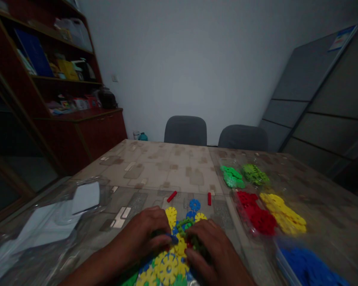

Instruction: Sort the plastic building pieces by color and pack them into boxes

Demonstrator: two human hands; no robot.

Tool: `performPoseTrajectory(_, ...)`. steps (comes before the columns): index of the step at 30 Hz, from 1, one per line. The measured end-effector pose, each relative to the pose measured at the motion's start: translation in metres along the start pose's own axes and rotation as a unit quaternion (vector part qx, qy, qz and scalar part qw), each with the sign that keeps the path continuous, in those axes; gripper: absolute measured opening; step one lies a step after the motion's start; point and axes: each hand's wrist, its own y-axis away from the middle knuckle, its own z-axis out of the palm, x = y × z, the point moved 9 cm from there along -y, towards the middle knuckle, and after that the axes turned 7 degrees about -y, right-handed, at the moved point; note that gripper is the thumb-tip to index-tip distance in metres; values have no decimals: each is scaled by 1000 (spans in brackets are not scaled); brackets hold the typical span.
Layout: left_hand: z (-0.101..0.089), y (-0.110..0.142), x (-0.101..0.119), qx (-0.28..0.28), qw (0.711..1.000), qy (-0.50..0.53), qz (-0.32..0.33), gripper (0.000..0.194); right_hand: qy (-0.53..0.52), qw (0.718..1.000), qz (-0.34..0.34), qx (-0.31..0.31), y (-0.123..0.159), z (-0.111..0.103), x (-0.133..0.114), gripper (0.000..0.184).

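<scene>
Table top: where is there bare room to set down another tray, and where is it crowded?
The widest bare patch of patterned table cover lies beyond the red pegs, left of the green pieces. A strip runs between the clear plastic wrap and the left hand. It is crowded at the yellow discs and the red pieces and blue pieces.

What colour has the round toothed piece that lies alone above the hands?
The plastic toothed disc is blue and shows best in the head view.
</scene>
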Motion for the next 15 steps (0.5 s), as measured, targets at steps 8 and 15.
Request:
performPoseTrajectory(8,-1,3,12,10,989,138,-43,27,16,999,-48,18,-1,0,-19,11)
performPoseTrajectory(15,-9,21,-17,-101,983,-48,-143,37,108,981,36,159,25,-125,-5,21)
